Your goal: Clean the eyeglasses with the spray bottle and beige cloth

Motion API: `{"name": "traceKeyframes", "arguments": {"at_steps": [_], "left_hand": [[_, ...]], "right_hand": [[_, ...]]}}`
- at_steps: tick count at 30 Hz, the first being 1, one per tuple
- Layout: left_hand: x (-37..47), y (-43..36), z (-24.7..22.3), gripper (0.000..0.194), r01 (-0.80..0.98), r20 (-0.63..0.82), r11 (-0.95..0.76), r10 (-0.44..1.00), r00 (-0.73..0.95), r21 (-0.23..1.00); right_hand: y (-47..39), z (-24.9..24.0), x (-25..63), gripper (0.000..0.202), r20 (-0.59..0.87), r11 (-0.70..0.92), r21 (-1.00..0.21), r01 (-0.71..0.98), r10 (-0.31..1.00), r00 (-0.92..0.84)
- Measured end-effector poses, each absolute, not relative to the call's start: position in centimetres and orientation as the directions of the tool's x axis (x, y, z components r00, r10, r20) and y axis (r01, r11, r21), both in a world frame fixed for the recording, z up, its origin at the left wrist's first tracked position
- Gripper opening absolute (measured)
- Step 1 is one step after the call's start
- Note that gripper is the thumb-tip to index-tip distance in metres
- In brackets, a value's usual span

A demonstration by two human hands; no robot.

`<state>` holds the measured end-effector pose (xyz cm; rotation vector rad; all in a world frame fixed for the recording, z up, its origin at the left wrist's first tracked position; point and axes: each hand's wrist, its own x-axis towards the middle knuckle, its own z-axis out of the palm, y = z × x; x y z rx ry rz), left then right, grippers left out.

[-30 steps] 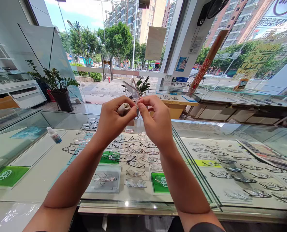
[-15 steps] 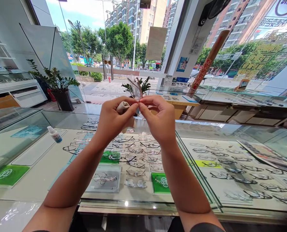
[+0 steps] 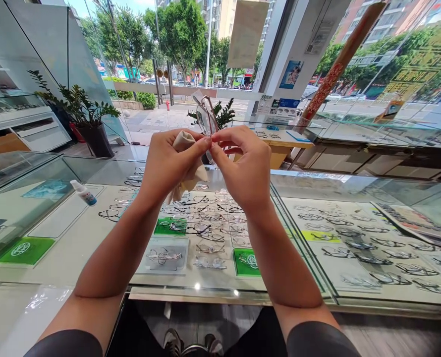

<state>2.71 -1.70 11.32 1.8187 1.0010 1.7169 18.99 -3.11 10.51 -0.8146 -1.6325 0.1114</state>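
Observation:
Above the glass counter, my two hands meet at their fingertips around a pair of eyeglasses (image 3: pixel 207 113) with thin reddish-brown parts and something clear and shiny. My left hand (image 3: pixel 172 158) is closed, with a beige cloth (image 3: pixel 184 141) tucked in its palm and hanging below the fingers. Its thumb and fingertips pinch the lower end of the eyeglasses. My right hand (image 3: pixel 245 166) is closed too, thumb and forefinger pinching the same spot from the right. The fingers hide the part of the eyeglasses that they grip.
Rows of spectacle frames (image 3: pixel 209 248) lie inside the glass display counter (image 3: pixel 105 267). A small spray bottle (image 3: pixel 83 192) is at the left, and a magazine (image 3: pixel 413 223) at the right. Potted plants (image 3: pixel 94 134) stand beyond the counter, before the window.
My view has tilted down, bringing my shoes into sight. The eyeglasses have turned slightly between my fingers, and more of the cloth shows below my left hand.

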Motion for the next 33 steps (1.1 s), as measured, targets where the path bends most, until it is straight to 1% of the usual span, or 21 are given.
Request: {"name": "traceKeyframes", "arguments": {"at_steps": [7, 14, 18, 22, 24, 25, 26, 28, 31, 33], "left_hand": [[2.5, -0.6, 11.1, 0.021, 0.236, 0.656, -0.628, 0.752, -0.062, 0.742], [2.3, -0.2, 11.1, 0.017, 0.288, 0.656, -0.613, 0.751, -0.074, 0.735], [1.9, 0.2, 11.1, 0.017, 0.343, 0.657, -0.609, 0.754, -0.030, 0.715], [1.2, 1.0, 11.0, 0.015, 0.476, 0.611, -0.576, 0.785, 0.098, 0.664], [0.7, 1.8, 10.7, 0.016, 0.599, 0.533, -0.529, 0.824, 0.193, 0.602], [0.5, 2.4, 10.5, 0.017, 0.671, 0.478, -0.499, 0.845, 0.238, 0.548], [0.3, 3.0, 10.2, 0.017, 0.744, 0.416, -0.467, 0.866, 0.277, 0.477], [0.0, 4.3, 9.3, 0.016, 0.863, 0.277, -0.408, 0.902, 0.331, 0.297], [0.2, 6.5, 7.5, 0.016, 0.938, 0.056, -0.341, 0.940, 0.338, 0.063], [0.4, 7.8, 6.1, 0.021, 0.943, -0.041, -0.331, 0.943, 0.329, -0.025]], "right_hand": [[-2.9, 10.4, 19.0, 0.019, 0.798, 0.753, -0.507, 0.419, 0.594, -0.102], [-2.9, 10.5, 18.9, 0.029, 0.740, 0.704, -0.541, 0.461, 0.659, -0.137], [-3.1, 11.0, 19.2, 0.027, 0.692, 0.644, -0.535, 0.547, 0.705, -0.154], [-3.2, 11.5, 19.7, 0.019, 0.592, 0.537, -0.533, 0.654, 0.789, -0.165], [-3.4, 11.7, 19.9, 0.022, 0.540, 0.494, -0.546, 0.677, 0.825, -0.166], [-3.5, 11.9, 20.0, 0.024, 0.524, 0.481, -0.556, 0.678, 0.836, -0.163], [-3.7, 12.0, 20.0, 0.024, 0.516, 0.473, -0.567, 0.674, 0.842, -0.157], [-4.1, 12.3, 20.1, 0.021, 0.517, 0.469, -0.581, 0.666, 0.844, -0.144], [-4.6, 12.7, 20.2, 0.017, 0.516, 0.467, -0.589, 0.660, 0.846, -0.139], [-4.8, 12.8, 20.2, 0.016, 0.511, 0.469, -0.592, 0.656, 0.848, -0.145]]}}
